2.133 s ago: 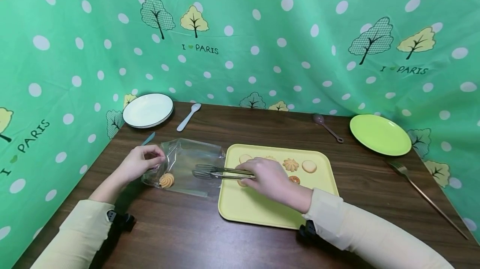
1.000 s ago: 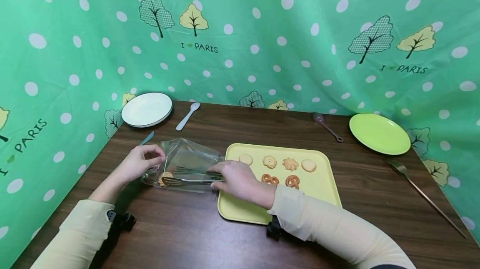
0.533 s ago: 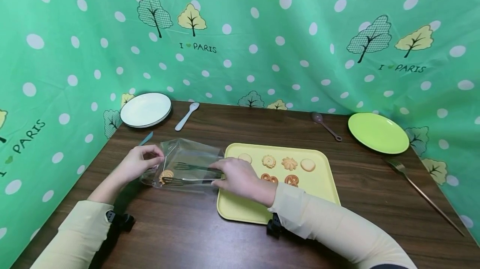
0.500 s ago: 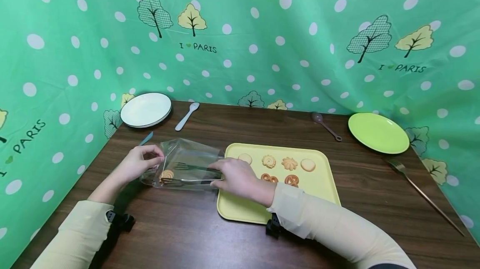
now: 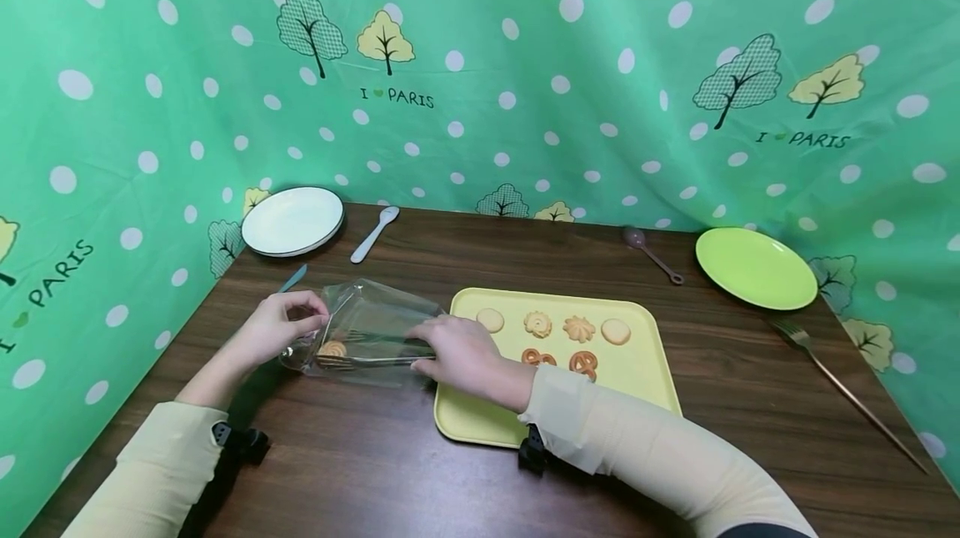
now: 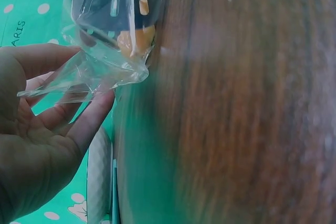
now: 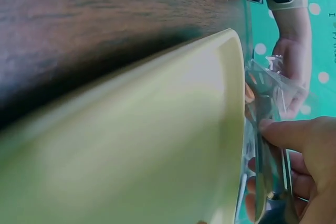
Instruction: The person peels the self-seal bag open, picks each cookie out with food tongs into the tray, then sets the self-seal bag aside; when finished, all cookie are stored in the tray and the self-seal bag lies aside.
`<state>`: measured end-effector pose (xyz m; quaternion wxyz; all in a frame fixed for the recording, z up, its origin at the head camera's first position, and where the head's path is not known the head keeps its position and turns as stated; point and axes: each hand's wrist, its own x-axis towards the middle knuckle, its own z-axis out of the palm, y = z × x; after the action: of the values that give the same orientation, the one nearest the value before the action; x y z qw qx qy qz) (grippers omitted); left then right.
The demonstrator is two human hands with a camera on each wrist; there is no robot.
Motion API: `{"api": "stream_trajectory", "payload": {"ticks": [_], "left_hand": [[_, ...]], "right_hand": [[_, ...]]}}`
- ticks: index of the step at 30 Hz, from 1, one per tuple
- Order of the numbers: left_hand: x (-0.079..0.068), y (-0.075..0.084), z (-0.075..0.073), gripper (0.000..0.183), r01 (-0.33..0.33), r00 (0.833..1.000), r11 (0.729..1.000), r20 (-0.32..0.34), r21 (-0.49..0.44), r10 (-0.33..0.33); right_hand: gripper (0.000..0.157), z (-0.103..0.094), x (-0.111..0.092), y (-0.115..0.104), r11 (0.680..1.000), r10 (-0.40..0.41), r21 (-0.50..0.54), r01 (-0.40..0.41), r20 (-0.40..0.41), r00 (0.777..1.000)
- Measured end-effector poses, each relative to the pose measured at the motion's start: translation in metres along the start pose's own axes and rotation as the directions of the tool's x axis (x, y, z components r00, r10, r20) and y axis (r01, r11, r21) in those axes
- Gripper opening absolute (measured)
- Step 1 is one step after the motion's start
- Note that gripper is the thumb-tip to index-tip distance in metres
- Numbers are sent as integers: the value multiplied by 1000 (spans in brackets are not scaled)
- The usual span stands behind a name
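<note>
Near the table's left side my left hand (image 5: 273,329) pinches the left end of a clear plastic bag (image 5: 390,304). Inside the bag's left part lies a swirl cookie (image 5: 332,349), orange-tan in the left wrist view. My right hand (image 5: 465,359) grips metal tongs (image 7: 274,174) at the bag's right end, over the tray's left edge. The tongs' arms reach leftward into the bag, one ending beside the swirl cookie. Reflections in the plastic hide whether their tips hold anything. Several cookies (image 5: 578,329) and two pretzels (image 5: 582,363) lie on the yellow tray (image 5: 645,363).
Behind the bag are a white bowl (image 5: 292,221), a pale spoon (image 5: 374,235) and a blue-handled utensil (image 5: 293,278). At the right stand a green plate (image 5: 756,268), a purple spoon (image 5: 652,254) and a long fork (image 5: 847,392). A patterned curtain (image 5: 517,138) surrounds the table.
My right hand has moved left from over the tray's cookies, pushing the tongs deeper into the bag towards the swirl cookie. My left hand has kept its pinch in place.
</note>
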<state>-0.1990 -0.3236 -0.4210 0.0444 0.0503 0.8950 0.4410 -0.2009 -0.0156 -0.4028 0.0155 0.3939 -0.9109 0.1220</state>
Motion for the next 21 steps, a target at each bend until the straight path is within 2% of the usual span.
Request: {"api": "stream_trajectory", "payload": {"ticks": [9,21], "left_hand": [[0,-2,0,5,-9,1000,1000,-6,15,9],[-2,2,-2,5,-9,1000,998,-23,60,10]], "right_hand": [[43,-4,-11,10,999,20,26,-20,-23,1000],[40,-12,-35,32,997,38,77,-29,-106,994]]}}
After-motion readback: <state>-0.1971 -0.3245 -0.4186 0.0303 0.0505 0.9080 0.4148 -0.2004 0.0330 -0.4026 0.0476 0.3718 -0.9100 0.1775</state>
